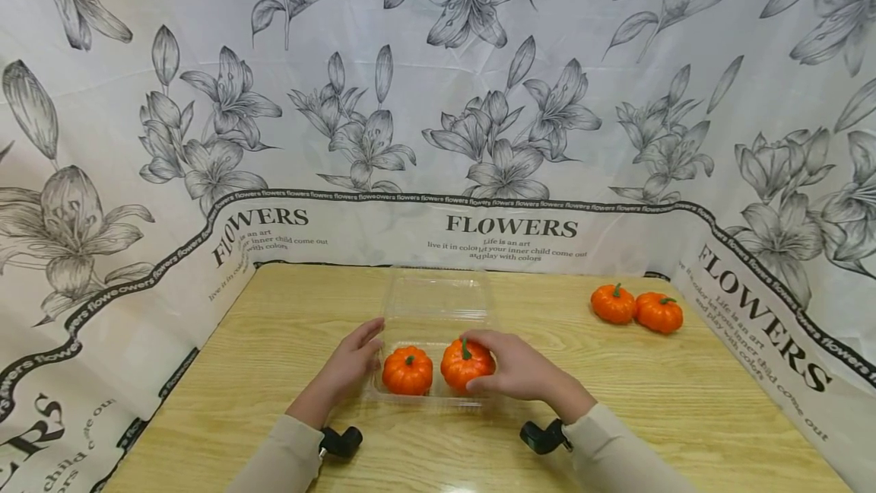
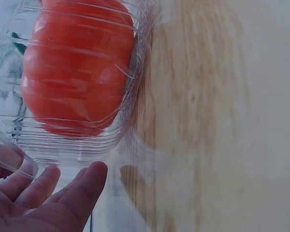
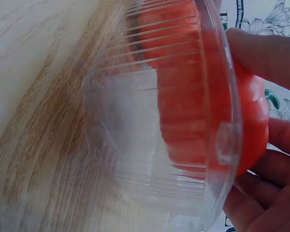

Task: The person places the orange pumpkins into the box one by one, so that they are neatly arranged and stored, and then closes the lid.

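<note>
Hands, left (image 1: 350,360) relaxed and empty, right (image 1: 518,368) curled round a glossy, lobed pumpkin (image 1: 455,365), flank a ribbed clear-plastic box (image 3: 135,111).

The box (image 1: 438,319) is thin, clear, glossy plastic with ribbed walls. The left pumpkin (image 1: 407,376) and right pumpkin (image 1: 455,368) inside look like smooth, shiny plastic, as do the far right pumpkins (image 1: 613,306). The table (image 1: 287,310) has smooth wood grain with a faint sheen; the wall cloth (image 1: 383,238) is lightly creased, the sleeves (image 1: 280,451) matt cloth.
</note>
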A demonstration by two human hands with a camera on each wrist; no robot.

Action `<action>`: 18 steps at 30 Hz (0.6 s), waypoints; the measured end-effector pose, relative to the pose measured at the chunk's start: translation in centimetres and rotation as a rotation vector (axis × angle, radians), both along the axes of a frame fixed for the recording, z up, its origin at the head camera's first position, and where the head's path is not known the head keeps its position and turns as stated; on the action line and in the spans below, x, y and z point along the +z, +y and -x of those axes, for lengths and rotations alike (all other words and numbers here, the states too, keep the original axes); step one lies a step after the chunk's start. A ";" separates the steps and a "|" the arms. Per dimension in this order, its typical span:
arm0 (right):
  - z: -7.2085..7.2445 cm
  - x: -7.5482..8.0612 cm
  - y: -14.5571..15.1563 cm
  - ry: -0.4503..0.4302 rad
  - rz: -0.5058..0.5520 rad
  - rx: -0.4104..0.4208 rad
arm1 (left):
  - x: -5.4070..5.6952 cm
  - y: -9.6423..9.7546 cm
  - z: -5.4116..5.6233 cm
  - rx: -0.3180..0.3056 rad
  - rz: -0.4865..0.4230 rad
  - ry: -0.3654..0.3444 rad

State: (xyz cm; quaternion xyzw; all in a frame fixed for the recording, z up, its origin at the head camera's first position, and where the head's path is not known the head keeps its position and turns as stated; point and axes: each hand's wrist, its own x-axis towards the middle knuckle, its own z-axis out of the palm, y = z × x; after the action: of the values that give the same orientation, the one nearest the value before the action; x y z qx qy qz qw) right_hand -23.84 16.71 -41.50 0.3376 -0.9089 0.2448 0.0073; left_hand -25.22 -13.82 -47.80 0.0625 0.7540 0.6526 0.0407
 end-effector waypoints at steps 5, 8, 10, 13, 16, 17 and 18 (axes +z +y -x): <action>0.2 -0.1 -0.2 -0.019 -0.037 0.028 | 0.0 -0.1 0.0 -0.007 -0.007 -0.005; 0.4 -0.2 -0.3 -0.034 -0.065 0.054 | -0.1 -0.1 0.0 -0.011 0.004 -0.012; 0.5 -0.2 -0.3 -0.045 -0.084 0.067 | -0.1 -0.1 0.0 -0.012 0.015 -0.013; 0.6 -0.2 -0.4 -0.065 -0.106 0.077 | -0.2 -0.2 0.1 -0.010 0.025 -0.014; 0.7 -0.1 -0.5 -0.074 -0.122 0.084 | -0.2 -0.2 0.2 -0.006 0.028 -0.016; 0.7 -0.1 -0.6 -0.077 -0.129 0.085 | -0.2 -0.2 0.2 -0.006 0.030 -0.015; 0.7 0.0 -0.6 -0.081 -0.137 0.085 | -0.2 -0.2 0.2 -0.006 0.030 -0.013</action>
State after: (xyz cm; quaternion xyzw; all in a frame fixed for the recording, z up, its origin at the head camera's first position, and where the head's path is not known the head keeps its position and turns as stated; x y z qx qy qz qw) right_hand -24.57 16.08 -41.54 0.3656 -0.9079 0.1954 -0.0629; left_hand -25.38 -14.02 -48.00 0.0600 0.7633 0.6414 0.0486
